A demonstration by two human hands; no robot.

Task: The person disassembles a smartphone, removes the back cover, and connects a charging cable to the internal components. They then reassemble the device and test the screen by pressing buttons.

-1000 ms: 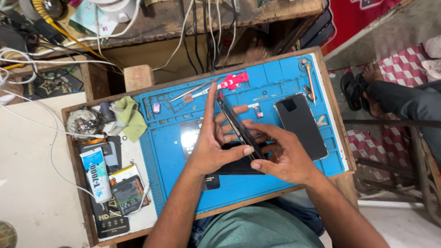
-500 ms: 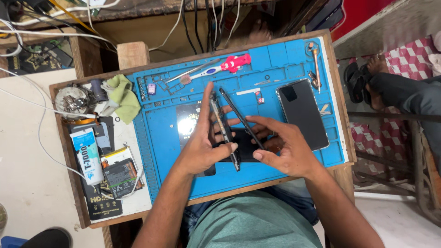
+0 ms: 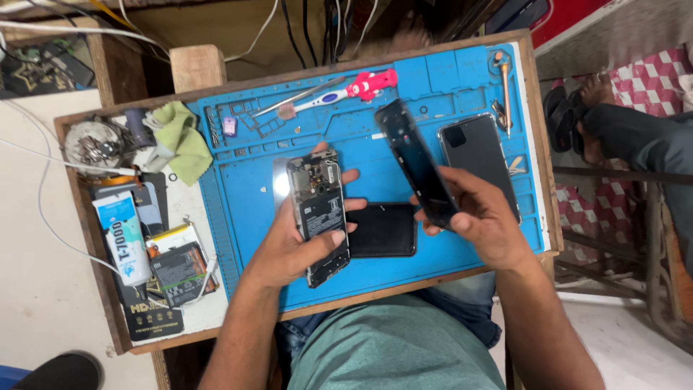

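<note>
Above the blue silicone mat (image 3: 238,217) mid-worktop, the left hand (image 3: 289,245) has its grip around an opened black phone body (image 3: 319,217) while the right hand (image 3: 484,224) grips the detached dark back cover (image 3: 415,162), apart; separation looks finished, inspection seems next.

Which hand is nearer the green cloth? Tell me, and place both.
Left. The left hand, holding the opened phone body, sits just right of and below the green cloth. The right hand, gripping the black back cover, is far across the blue mat.
</note>
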